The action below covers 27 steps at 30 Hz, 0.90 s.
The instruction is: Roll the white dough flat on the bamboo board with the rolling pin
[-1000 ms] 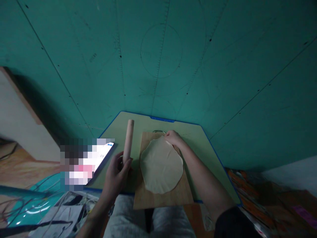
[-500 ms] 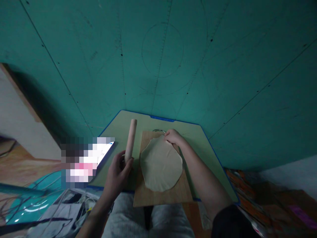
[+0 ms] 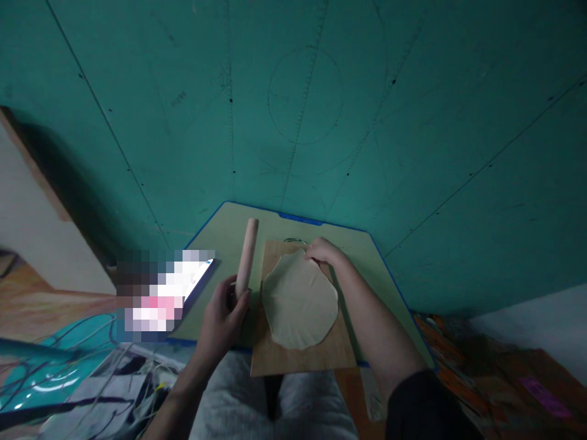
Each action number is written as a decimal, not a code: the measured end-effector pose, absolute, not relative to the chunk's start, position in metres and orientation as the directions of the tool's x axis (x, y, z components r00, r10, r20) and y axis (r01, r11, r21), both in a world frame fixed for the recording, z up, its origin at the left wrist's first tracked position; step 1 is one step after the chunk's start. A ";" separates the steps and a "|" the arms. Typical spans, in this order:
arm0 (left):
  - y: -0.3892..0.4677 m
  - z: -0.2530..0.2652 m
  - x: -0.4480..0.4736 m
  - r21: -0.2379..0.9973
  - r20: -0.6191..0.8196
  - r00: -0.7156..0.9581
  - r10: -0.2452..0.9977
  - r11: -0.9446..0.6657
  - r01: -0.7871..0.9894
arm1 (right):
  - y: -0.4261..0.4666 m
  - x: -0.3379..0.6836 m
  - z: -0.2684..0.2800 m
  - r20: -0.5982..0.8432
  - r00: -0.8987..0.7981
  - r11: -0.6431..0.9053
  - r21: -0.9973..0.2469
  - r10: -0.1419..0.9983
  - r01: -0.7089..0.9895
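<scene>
A thin, roughly round sheet of dough (image 3: 300,302) lies on a wooden cutting board (image 3: 302,362) in front of me. At its far right edge my right hand (image 3: 323,250) has its fingers closed on the dough's rim. My left hand (image 3: 227,311), to the left of the board, is wrapped round the lower end of a wooden rolling pin (image 3: 248,253), which points up and away from me. Both the hand and the pin are apart from the dough. Part of the board's metal ring handle (image 3: 293,241) shows at the far end.
The board rests on a pale green table (image 3: 220,238) with a blue rim, against a green wall (image 3: 284,91). On the table's left stands a lit, partly blurred screen (image 3: 192,284). Cables and clutter (image 3: 128,379) lie on the left, cardboard boxes (image 3: 523,385) on the right.
The view has shifted slightly. My left hand holds the rolling pin a little more to the right and more tilted. My right hand stays at the dough's far right edge.
</scene>
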<state>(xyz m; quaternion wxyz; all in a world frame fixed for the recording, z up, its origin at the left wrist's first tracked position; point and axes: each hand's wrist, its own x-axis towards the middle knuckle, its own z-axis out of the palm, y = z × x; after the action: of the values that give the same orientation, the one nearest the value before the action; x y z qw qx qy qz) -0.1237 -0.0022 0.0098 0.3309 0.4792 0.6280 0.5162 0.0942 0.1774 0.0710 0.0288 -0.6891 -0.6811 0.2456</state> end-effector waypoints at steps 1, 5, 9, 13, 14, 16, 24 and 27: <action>-0.002 0.009 -0.124 0.965 0.077 -0.316 0.946 0.010 0.263 | 0.177 0.094 0.070 -0.282 -0.047 -0.071 -0.392 0.958 0.917; -0.003 0.005 -0.125 0.964 0.075 -0.290 0.954 0.006 0.267 | 0.175 0.093 0.068 -0.218 -0.036 -0.079 -0.494 0.975 0.866; -0.003 0.003 -0.125 0.956 0.100 -0.285 0.953 -0.013 0.292 | 0.174 0.094 0.066 -0.161 -0.053 -0.057 -0.608 0.985 0.792; -0.003 0.004 -0.124 0.951 0.115 -0.271 0.956 -0.028 0.307 | 0.174 0.097 0.063 -0.140 -0.072 -0.045 -0.689 0.988 0.724; -0.003 0.005 -0.124 0.952 0.118 -0.272 0.955 -0.031 0.303 | 0.173 0.098 0.062 -0.134 -0.077 -0.041 -0.704 0.988 0.709; -0.003 0.005 -0.123 0.952 0.124 -0.280 0.952 -0.034 0.305 | 0.170 0.099 0.060 -0.116 -0.097 -0.019 -0.732 0.989 0.681; -0.004 0.007 -0.124 0.942 0.122 -0.264 0.957 -0.028 0.336 | 0.132 0.107 0.056 0.090 -0.259 0.242 -0.723 0.962 0.647; -0.004 0.008 -0.124 0.936 0.131 -0.272 0.953 -0.029 0.351 | 0.125 0.107 0.052 0.178 -0.348 0.388 -0.526 0.921 0.757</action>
<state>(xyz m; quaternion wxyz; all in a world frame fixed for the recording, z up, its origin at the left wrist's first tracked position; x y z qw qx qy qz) -0.1244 -0.0043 0.0075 0.3051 0.5206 0.6265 0.4934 0.1069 0.1247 0.0518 0.2283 -0.5235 -0.8011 0.1793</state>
